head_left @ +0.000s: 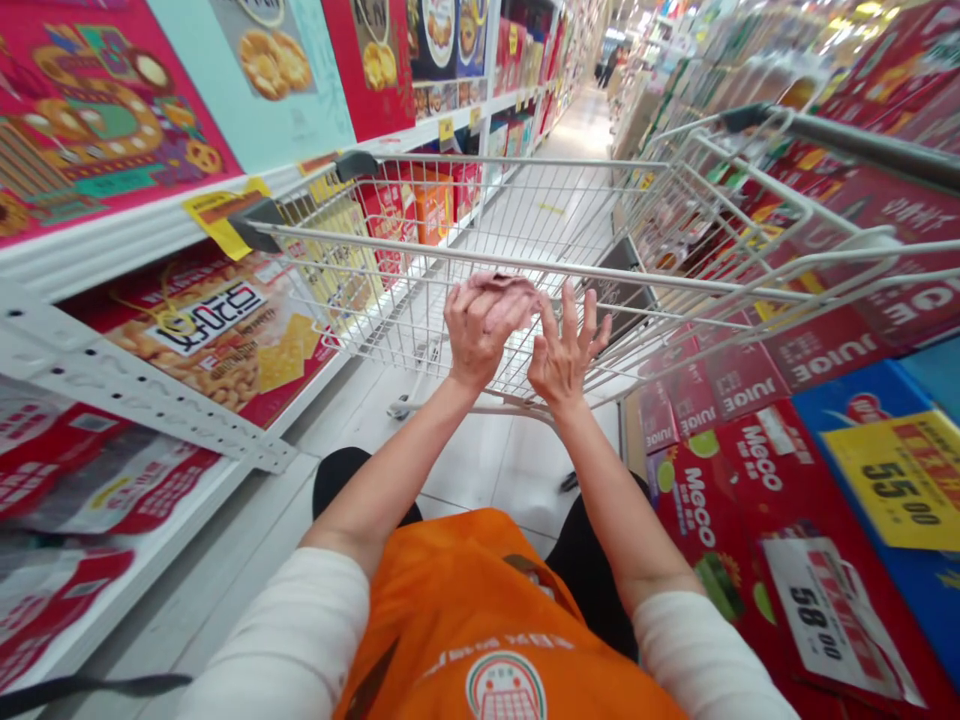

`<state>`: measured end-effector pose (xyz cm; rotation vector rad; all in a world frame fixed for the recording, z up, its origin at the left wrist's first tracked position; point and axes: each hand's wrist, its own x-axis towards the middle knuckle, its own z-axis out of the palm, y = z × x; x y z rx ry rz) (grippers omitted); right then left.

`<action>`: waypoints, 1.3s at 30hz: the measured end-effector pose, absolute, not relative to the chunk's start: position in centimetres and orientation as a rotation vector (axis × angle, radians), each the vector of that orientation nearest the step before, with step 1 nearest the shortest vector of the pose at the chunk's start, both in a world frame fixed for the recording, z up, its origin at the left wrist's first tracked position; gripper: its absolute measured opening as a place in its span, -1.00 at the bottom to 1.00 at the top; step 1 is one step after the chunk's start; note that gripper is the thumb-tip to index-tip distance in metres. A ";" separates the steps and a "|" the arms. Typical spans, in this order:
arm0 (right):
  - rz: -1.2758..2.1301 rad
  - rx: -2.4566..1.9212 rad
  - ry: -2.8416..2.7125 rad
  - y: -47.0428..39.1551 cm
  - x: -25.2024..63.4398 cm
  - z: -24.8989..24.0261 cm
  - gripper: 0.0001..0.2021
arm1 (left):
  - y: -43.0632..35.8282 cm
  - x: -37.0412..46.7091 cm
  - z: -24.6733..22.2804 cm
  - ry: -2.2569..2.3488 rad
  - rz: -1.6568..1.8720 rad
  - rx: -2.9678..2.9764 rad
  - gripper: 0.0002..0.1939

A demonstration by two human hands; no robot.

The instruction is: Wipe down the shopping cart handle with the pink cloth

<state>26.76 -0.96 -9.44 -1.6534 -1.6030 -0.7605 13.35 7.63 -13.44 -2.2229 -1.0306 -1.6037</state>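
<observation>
A crumpled pinkish cloth (504, 292) is bunched in my left hand (478, 335), whose fingers curl round it. Just to the right, my right hand (564, 350) has its fingers spread, with the index finger close to the cloth's edge; nothing is held in it. Both hands are over the near side of a wire shopping cart (465, 255), which stands sideways across the aisle. Through its wires the floor shows.
Shelves (169, 225) with boxed snacks run along the left. Stacked red drink cartons (720, 500) with yellow and white price signs stand close on the right. The cart's dark handle (877, 145) is at upper right. White floor tiles (465, 450) show below the cart.
</observation>
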 end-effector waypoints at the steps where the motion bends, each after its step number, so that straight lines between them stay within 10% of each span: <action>1: -0.757 -1.651 -1.592 -0.9 26.7 -9.4 -0.42 | 7.8 13.6 -13.5 -1.025 -1.602 -2.236 -0.69; 24: -0.610 -1.818 -1.651 -1.3 24.6 -16.1 -0.46 | 6.4 9.3 -27.0 -0.974 -1.556 -2.172 -0.67; 39: -0.759 -1.816 -1.539 -1.2 23.4 -16.4 -0.49 | 9.0 6.0 -25.3 -0.726 -1.436 -2.340 -0.73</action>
